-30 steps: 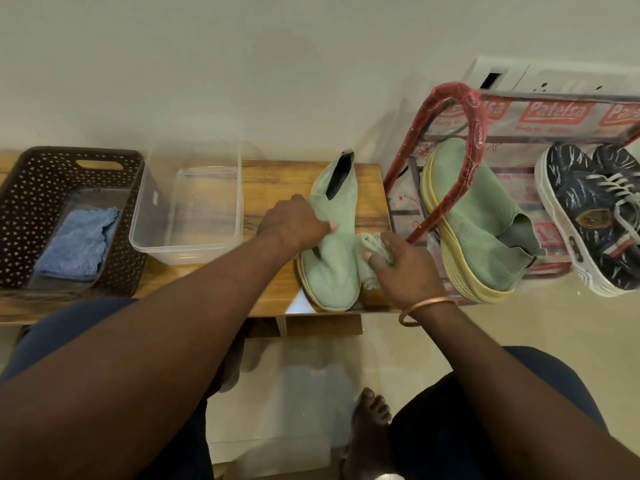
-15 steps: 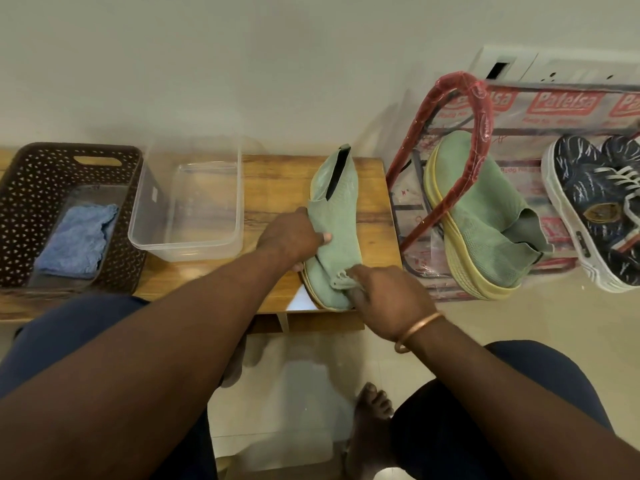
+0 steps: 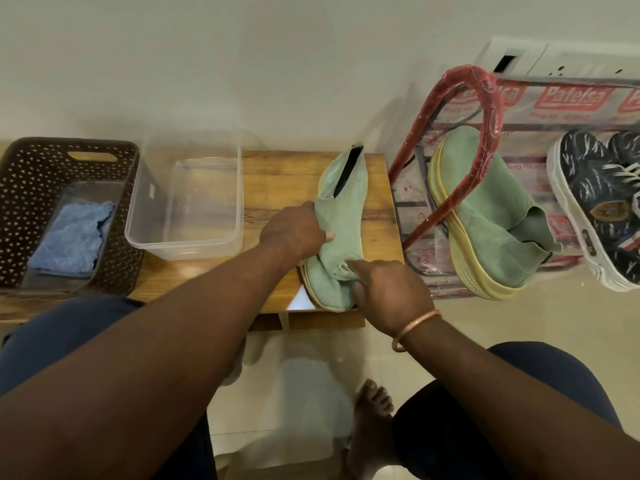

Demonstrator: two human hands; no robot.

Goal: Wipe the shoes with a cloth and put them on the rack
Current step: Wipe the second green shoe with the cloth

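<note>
Gripping the green shoe (image 3: 341, 216) by its left side, the left hand (image 3: 294, 233) curls its fingers round the knit upper, with the thumb pressed on top. The right hand (image 3: 388, 292), a bangle (image 3: 415, 329) on its wrist, pinches a bunched pale green cloth (image 3: 341, 270) against the front part of the shoe, near the toe. The shoe lies at the right end of the wooden table (image 3: 277, 174), toe toward the person and opening toward the wall. Further left on the table stands a clear plastic tub (image 3: 187, 202), and beside it a brown basket (image 3: 20, 188) holding a blue rag (image 3: 69, 244). Right of the table, on the floor, stands the rack (image 3: 485, 95), its red frame wrapped in plastic. A second green shoe (image 3: 491, 216) leans tilted on it, with dark patterned sneakers (image 3: 595, 195) just beside that to the right.
</note>
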